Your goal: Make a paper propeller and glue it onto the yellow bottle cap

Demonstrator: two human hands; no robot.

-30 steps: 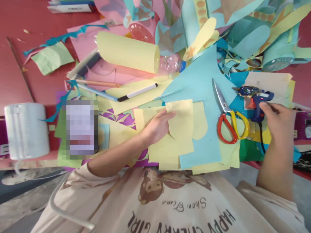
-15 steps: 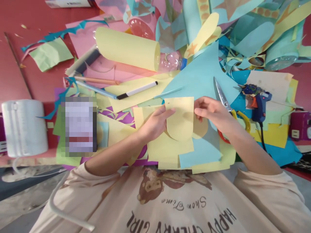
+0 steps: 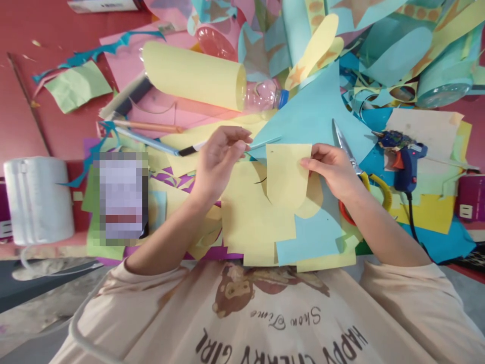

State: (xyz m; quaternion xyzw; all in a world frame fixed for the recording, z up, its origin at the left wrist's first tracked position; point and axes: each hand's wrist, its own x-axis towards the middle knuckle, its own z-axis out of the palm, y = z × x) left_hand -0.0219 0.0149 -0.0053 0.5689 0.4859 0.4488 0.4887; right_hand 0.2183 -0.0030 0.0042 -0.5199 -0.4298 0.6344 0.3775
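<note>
A pale yellow paper piece (image 3: 287, 174) with a rounded lower edge is pinched at its upper right side by my right hand (image 3: 331, 167). My left hand (image 3: 223, 156) is raised to the left of it, near the white marker (image 3: 198, 146) and a thin light-blue stick (image 3: 265, 143). Its thumb and index finger are close together; whether anything small is between them cannot be made out. Yellow sheets (image 3: 253, 217) and a light-blue sheet (image 3: 312, 240) lie beneath the held piece.
Scissors (image 3: 346, 146) lie beside my right hand, with a blue glue gun (image 3: 407, 164) farther right. A yellow-wrapped bottle (image 3: 193, 76) lies behind. A phone (image 3: 123, 197) and a white case (image 3: 39, 199) are at left.
My left hand has let go of the yellow paper piece and moved left and up. My right hand now grips the piece, which has shifted slightly right and up.
</note>
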